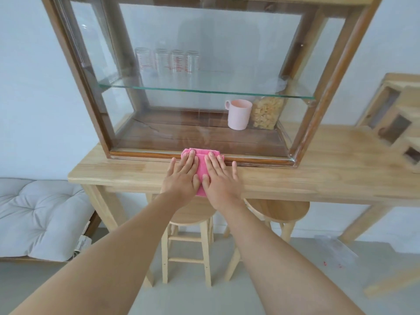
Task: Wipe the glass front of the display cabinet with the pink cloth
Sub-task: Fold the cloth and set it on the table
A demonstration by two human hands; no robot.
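A wood-framed display cabinet [75, 71] with a glass front [204, 64] stands on a light wooden table [329, 160]. The pink cloth [201, 163] lies flat on the table, its far end against the cabinet's bottom front rail. My left hand [181, 176] and my right hand [219, 178] rest side by side, palms down and fingers spread, pressing on the cloth. Most of the cloth is hidden under both hands. Neither hand touches the glass.
Inside the cabinet, several upturned glasses [167, 61] stand on a glass shelf [204, 90]; a pink mug [238, 113] and a jar of pasta [267, 112] sit below. Two wooden stools [277, 210] stand under the table. A grey cushion [41, 214] lies left; a wooden rack [395, 119] right.
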